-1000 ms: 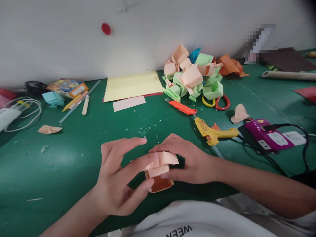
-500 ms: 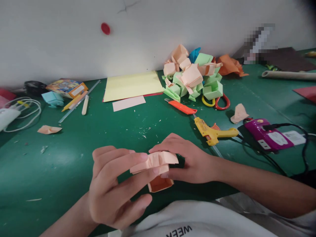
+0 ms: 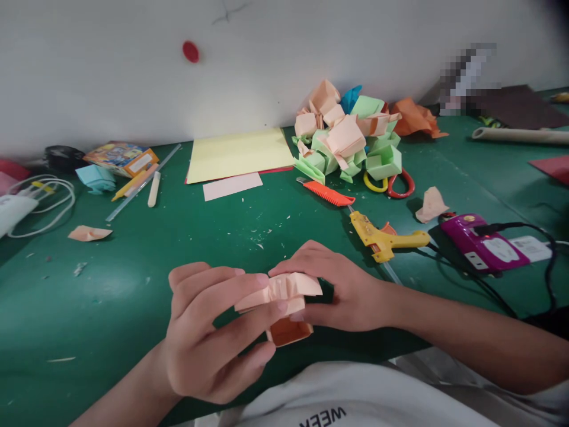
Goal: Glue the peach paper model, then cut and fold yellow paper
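Between my hands is a peach folded-paper piece (image 3: 284, 288), with a creased strip on top and a small open box shape (image 3: 291, 333) beneath it. The box's hollow side faces me. My left hand (image 3: 217, 332) has its index and middle fingers on either side of the strip's left part, and its thumb is apart, low near the box. From the right, my right hand (image 3: 340, 287) grips the same piece, fingers behind it and thumb at the near side. Part of the paper is hidden by my fingers.
A yellow glue gun (image 3: 377, 237) and an orange utility knife (image 3: 329, 193) lie beyond my right hand. Behind them is a heap of folded paper boxes (image 3: 347, 136) with scissors (image 3: 400, 185). A purple power adapter (image 3: 484, 243) sits right; yellow paper (image 3: 240, 155) lies against the wall.
My left hand has shifted very slightly right, its thumb now closer to the paper box. My right hand and the folded piece stay almost still.
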Demonstrator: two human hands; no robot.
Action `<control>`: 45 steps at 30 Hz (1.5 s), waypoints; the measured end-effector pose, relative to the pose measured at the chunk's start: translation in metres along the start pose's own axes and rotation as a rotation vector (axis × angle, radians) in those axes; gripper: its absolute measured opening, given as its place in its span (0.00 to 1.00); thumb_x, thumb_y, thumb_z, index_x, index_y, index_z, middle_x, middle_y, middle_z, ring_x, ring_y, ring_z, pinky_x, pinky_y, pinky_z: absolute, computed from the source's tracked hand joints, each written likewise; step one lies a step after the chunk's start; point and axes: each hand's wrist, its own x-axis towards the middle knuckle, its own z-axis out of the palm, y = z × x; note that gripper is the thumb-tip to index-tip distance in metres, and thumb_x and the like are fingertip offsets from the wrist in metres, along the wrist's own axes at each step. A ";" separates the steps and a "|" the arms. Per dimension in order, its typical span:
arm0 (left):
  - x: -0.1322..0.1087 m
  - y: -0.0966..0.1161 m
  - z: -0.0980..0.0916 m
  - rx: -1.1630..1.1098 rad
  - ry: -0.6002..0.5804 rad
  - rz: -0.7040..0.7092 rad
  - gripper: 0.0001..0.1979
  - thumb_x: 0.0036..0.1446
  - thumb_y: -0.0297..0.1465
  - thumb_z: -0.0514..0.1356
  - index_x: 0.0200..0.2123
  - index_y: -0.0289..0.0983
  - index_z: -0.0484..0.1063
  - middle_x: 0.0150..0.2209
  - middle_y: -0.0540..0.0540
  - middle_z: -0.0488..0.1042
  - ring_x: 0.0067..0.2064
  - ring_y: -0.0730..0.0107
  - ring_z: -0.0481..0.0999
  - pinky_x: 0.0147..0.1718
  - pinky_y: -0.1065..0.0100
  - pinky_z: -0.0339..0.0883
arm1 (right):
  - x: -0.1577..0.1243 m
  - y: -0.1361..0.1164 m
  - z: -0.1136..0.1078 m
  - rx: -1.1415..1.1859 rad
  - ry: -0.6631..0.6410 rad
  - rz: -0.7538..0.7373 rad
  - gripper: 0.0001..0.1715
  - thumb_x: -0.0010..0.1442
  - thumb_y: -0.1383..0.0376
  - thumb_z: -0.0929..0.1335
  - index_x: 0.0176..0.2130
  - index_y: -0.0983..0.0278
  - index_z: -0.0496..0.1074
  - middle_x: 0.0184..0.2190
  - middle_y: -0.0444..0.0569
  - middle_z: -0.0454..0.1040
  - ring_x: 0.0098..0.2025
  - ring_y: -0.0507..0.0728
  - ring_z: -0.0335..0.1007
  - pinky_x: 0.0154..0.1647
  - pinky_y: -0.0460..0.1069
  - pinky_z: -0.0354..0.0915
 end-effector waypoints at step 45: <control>-0.006 0.003 -0.005 0.027 0.185 -0.386 0.09 0.57 0.25 0.65 0.35 0.46 0.73 0.41 0.50 0.74 0.39 0.67 0.75 0.37 0.57 0.73 | 0.000 0.003 -0.001 -0.016 0.005 0.008 0.25 0.62 0.62 0.73 0.57 0.59 0.69 0.48 0.50 0.79 0.46 0.58 0.72 0.53 0.55 0.64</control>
